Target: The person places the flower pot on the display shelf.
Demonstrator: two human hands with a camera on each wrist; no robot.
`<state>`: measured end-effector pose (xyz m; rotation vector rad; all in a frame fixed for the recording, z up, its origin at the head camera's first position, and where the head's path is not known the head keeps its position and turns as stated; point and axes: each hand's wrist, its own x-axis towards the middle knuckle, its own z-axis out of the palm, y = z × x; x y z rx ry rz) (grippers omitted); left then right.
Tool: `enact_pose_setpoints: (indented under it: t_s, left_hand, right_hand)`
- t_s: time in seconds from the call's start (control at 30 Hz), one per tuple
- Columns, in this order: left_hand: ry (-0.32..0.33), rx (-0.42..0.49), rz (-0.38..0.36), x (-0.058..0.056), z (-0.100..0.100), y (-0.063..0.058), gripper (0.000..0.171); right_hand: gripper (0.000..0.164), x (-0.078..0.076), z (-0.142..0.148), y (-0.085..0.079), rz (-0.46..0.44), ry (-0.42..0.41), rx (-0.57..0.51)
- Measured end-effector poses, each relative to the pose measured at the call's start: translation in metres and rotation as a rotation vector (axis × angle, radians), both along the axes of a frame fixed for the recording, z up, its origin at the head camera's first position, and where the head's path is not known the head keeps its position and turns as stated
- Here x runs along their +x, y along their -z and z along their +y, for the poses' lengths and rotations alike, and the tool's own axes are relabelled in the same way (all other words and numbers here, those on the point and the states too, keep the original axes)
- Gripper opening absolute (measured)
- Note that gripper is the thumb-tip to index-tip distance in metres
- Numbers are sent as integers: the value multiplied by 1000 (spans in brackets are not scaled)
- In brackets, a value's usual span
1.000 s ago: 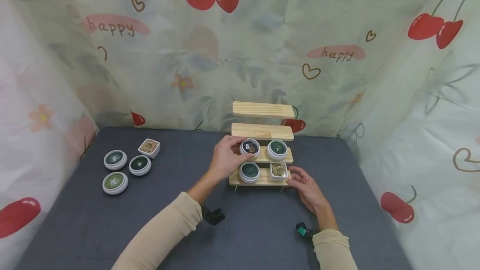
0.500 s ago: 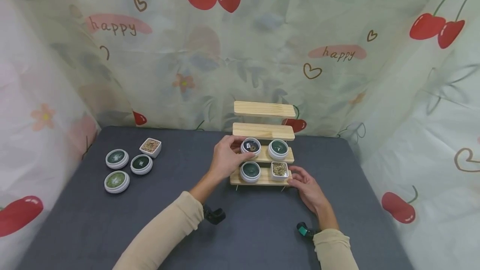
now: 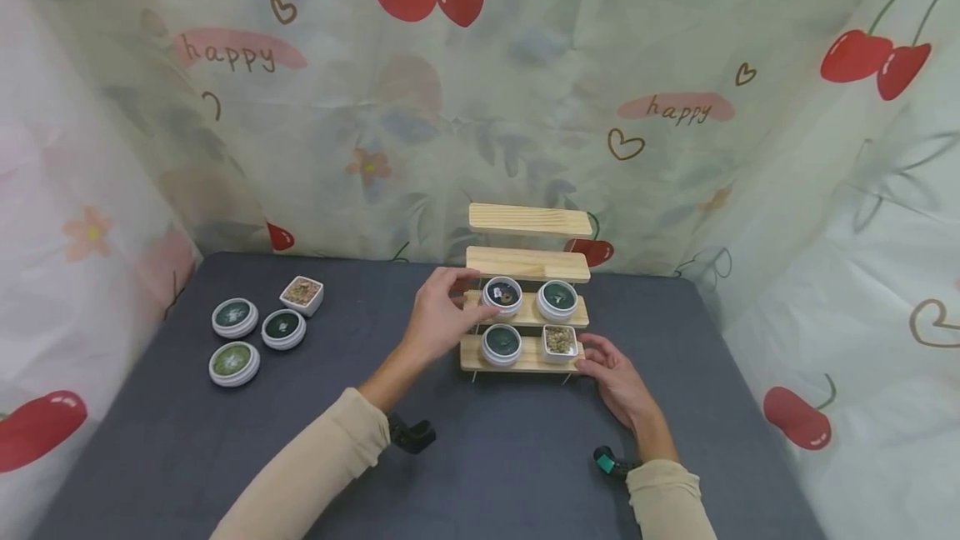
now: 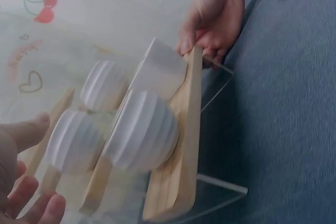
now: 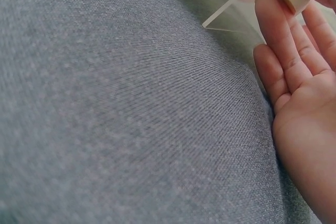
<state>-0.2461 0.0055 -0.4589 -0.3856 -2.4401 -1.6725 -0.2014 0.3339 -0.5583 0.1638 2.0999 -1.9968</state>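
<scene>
Just off centre in the head view, toward 4 o'clock, a stepped stand [image 3: 530, 218] carries four pots on its two lowest shelves. The dark pot [image 3: 502, 292] sits beside the upper green pot [image 3: 557, 297]; below are the lower green pot [image 3: 501, 342] and the grain pot [image 3: 559, 342]. Stepping the shelves presumably leaves the contents visible. The left grip [image 3: 437, 319], fingers spread, is at the dark pot's 8 o'clock side; thumb contact cannot be determined. The right grip [image 3: 617, 383] pinches the lowest shelf at the stand's 4 o'clock corner, probably for stability. Loose pots [image 3: 234, 363] are grouped at 9 o'clock, well apart from the stand. The counter [image 3: 495, 465] is grey-covered; a cherry-printed curtain [image 3: 495, 119] encloses it at 9, 12 and 3 o'clock.

In the left wrist view, the right grip is at 1 o'clock, thumb above the shelf, fingers beneath. Clear legs [image 4: 224, 183] raise the shelf off the counter.

In the right wrist view, the pinched shelf end is at 1 o'clock; the counter's woven texture fills 9 o'clock.
</scene>
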Motion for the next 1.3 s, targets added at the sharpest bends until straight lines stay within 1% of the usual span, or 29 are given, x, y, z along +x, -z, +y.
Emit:
enact_pose_setpoints:
  t_s: [0.1, 0.27, 0.47, 0.7, 0.9, 1.07, 1.17, 1.3]
  left_hand:
    - [-16, -20, 15, 0, -13, 1, 58]
    - [-57, -49, 11, 0, -40, 6, 58]
    - [-133, -57, 24, -3, -75, 15, 60]
    - [-250, -154, 45, -4, -119, 26, 59]
    - [-330, -176, 21, -10, -155, 30, 60]
    - [-425, -190, -2, -19, -180, 31, 61]
    - [-468, -208, -43, -23, -193, 33, 64]
    - [-490, -234, -116, -26, -207, 35, 69]
  right_hand:
    - [62, 0, -1, 0, -3, -6, 8]
    - [62, 1, -1, -1, -9, -3, 14]
    - [62, 0, 0, -4, -8, -11, 13]
    - [64, 0, 0, -3, -17, -7, 20]
    - [63, 1, 0, -2, -17, -5, 27]
    - [63, 1, 1, -1, -9, 3, 20]
    - [63, 2, 1, -2, -8, -1, 14]
    - [64, 1, 0, -3, -9, -12, 18]
